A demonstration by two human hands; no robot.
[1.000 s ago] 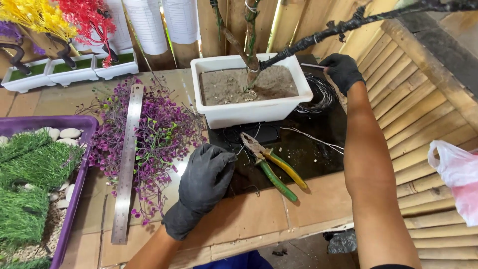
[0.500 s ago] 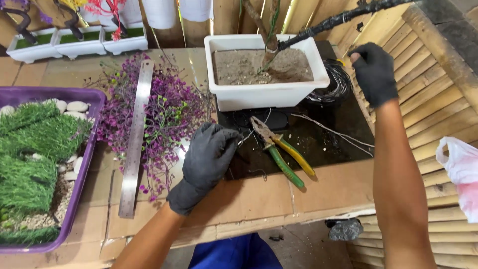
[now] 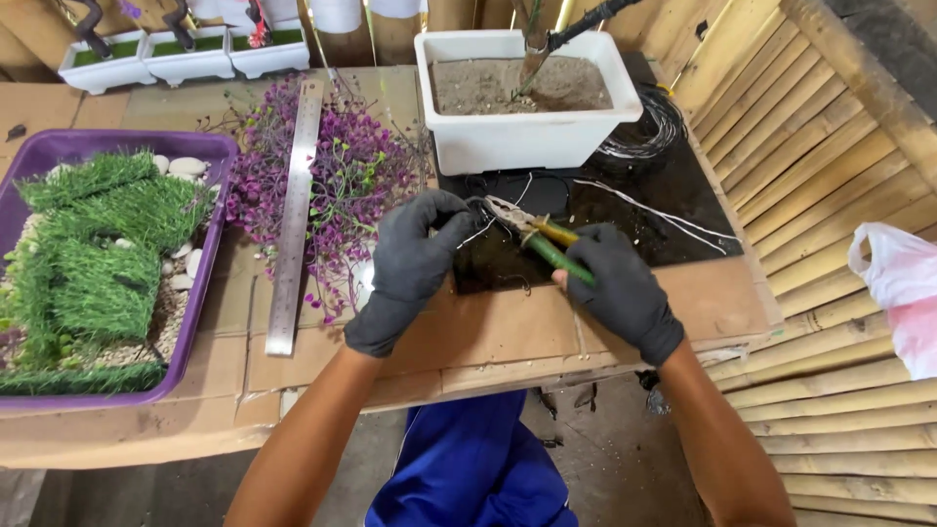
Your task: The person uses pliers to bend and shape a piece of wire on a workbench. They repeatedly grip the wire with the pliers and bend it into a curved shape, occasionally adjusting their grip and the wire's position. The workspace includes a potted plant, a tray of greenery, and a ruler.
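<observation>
Both my hands wear dark grey gloves. My right hand (image 3: 617, 285) grips the green and yellow handles of a pair of pliers (image 3: 535, 232) over the black mat (image 3: 673, 185). My left hand (image 3: 415, 259) is closed near the pliers' jaws, pinching what looks like a thin dark wire (image 3: 475, 206). Just beyond stands a white rectangular planter (image 3: 527, 141) filled with sandy soil, with a dark branch stuck in it.
A pile of purple artificial foliage (image 3: 346, 181) lies left of the mat with a long steel ruler (image 3: 293, 210) across it. A purple tray (image 3: 200, 263) holds green fake grass and white pebbles. Small white planters (image 3: 171, 66) stand far left. Bamboo slats and a white-pink plastic bag (image 3: 903, 293) are right.
My right hand left the planter's far side, came down and picked up the pliers from the mat. My left hand lifted off the table edge and closed near the jaws.
</observation>
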